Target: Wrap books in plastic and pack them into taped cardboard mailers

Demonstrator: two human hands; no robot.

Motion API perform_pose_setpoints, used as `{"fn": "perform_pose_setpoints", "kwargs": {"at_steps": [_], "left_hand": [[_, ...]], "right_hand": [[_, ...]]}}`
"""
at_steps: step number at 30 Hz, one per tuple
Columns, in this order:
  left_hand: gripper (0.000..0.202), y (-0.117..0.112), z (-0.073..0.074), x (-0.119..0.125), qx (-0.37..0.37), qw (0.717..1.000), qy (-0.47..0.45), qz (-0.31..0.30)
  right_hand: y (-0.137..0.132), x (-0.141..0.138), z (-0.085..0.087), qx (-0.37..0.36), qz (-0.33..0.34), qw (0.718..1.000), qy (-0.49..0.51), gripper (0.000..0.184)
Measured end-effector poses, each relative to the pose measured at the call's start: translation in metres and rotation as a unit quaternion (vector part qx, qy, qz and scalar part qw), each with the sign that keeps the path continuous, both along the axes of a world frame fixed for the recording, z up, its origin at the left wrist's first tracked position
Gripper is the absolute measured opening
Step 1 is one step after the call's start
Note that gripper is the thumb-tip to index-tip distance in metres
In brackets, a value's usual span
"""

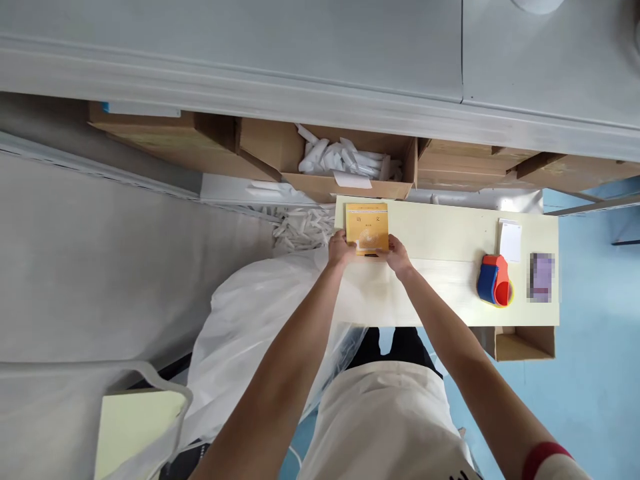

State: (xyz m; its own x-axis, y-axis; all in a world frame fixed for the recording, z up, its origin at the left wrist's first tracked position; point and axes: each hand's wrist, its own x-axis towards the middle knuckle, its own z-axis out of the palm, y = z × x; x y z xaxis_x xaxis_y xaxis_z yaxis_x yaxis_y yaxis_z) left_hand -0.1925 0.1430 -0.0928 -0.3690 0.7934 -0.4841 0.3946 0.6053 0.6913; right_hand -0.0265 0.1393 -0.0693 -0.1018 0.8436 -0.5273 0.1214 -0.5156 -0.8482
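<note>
One yellow book [367,225], left end of table [440,230]; left hand [342,249] and right hand [397,255] part-closed, each pinching near corner, thumbs on top. Probably light, bendy, slick-faced; best held by opposite side edges, kept flat.

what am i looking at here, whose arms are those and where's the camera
There's no machine: these are a person's own bare hands. The single picture comes from a camera worn on their head, looking forward and down. The left hand and right hand hold a yellow book by its sides, over a pale table. Toward the table's right end lie a red-and-blue tape dispenser, a white pad and something purple, blurred out.
</note>
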Motion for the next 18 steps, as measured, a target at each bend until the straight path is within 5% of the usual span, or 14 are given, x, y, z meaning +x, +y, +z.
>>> {"fn": "perform_pose_setpoints", "kwargs": {"at_steps": [3,8,13,18], "left_hand": [[0.021,0.002,-0.002,-0.001,0.027,0.999,-0.04,-0.003],[0.02,0.002,0.007,0.005,0.207,0.954,-0.197,0.089],[0.019,0.002,0.036,0.023,0.282,0.927,-0.231,0.084],[0.018,-0.01,0.065,0.062,0.249,0.94,-0.231,0.029]], "right_hand": [[0.002,0.0,-0.003,0.02,-0.062,0.998,0.013,0.04],[-0.002,0.006,0.006,0.092,-0.121,0.986,0.073,0.025],[-0.011,0.025,0.031,0.173,-0.118,0.974,0.083,0.02],[-0.027,0.069,0.05,0.221,-0.172,0.96,0.029,0.024]]}}
